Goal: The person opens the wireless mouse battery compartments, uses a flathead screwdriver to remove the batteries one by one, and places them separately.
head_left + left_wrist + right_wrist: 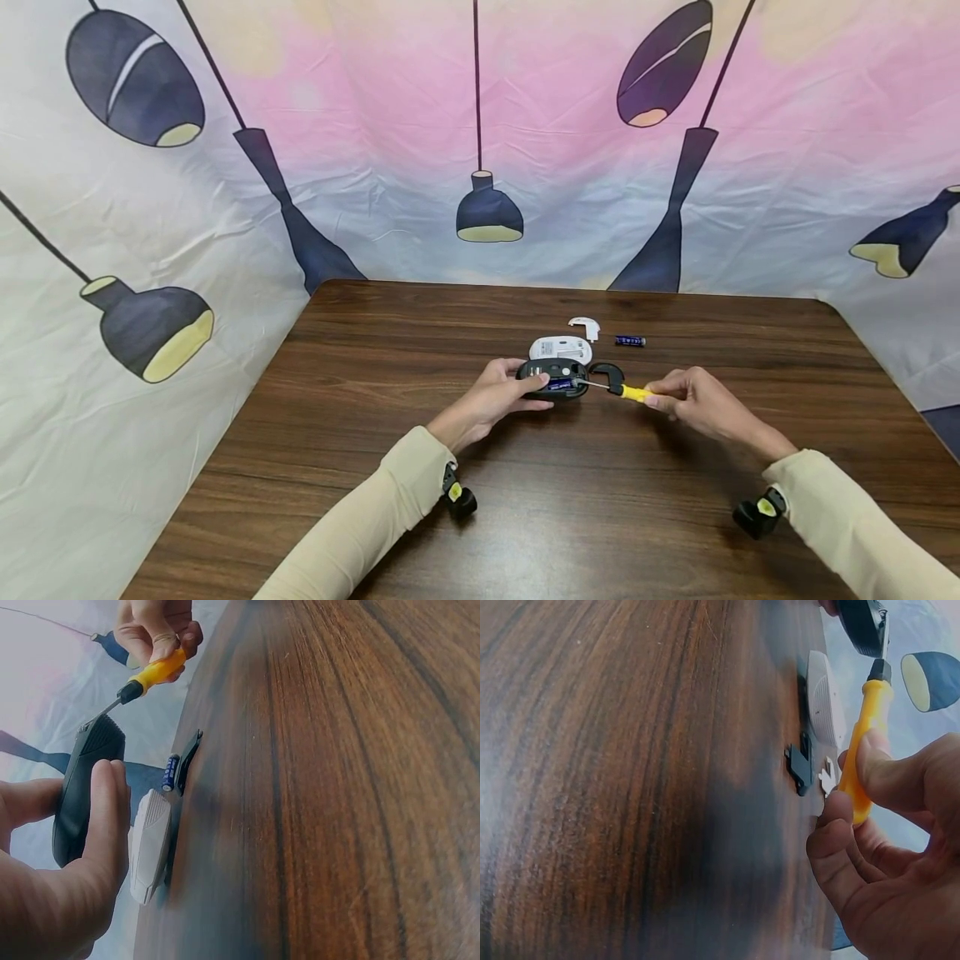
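My left hand [491,396] grips a black computer mouse [538,367] above the table, its underside turned up. A blue battery [558,385] lies in the mouse's open compartment. Between thumb and fingers, my right hand [701,406] holds a yellow-handled screwdriver [636,394]. Its thin metal shaft reaches left, with the tip at the compartment's right end by the battery. In the left wrist view the shaft meets the end of the mouse [79,795]; whether it touches the battery I cannot tell. The right wrist view shows the fingers around the screwdriver handle [868,727].
Just behind the black mouse lies a white mouse [558,344], underside up. A white battery cover [588,325] and a loose blue battery [630,341] lie farther back. A black battery cover [613,377] rests beside the screwdriver shaft on the wooden table [390,358].
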`<state>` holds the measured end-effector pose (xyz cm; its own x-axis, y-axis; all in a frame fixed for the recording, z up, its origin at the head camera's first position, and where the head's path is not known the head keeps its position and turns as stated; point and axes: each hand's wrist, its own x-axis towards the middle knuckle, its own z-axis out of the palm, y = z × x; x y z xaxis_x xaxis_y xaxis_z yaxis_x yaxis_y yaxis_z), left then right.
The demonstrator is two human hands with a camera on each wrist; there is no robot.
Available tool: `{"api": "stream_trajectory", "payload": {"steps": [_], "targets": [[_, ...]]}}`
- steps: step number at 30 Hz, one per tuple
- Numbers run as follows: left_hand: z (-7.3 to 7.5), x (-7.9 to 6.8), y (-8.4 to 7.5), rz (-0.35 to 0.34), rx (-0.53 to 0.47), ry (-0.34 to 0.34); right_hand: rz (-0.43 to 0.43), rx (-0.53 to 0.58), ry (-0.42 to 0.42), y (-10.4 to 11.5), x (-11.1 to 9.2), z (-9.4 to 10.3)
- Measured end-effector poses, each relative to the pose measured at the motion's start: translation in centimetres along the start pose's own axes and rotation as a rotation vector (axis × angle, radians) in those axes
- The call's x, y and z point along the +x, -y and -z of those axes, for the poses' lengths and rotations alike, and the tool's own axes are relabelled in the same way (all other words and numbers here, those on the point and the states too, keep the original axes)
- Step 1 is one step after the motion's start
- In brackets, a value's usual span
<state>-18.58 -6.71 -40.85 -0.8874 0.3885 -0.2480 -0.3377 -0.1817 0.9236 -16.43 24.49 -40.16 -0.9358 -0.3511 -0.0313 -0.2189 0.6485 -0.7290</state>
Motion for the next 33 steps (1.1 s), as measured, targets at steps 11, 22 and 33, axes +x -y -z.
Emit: {"api": "stream_trajectory", "payload": {"steps": [11,22,33], "targets": [[-0.1,0.1,-0.1,0.023,-0.02,0.007,-0.015,0.034,0.024,-0.1,0.0,-0.1],[0.0,0.2,0.1,0.029,-0.026,0.004,-0.016,0.033,0.025,-0.2,0.1,-0.1],[0.2,0.0,-0.1,0.035,-0.028,0.001,0.008,0.015,-0.024,-0.2,-0.6,1.6]]}}
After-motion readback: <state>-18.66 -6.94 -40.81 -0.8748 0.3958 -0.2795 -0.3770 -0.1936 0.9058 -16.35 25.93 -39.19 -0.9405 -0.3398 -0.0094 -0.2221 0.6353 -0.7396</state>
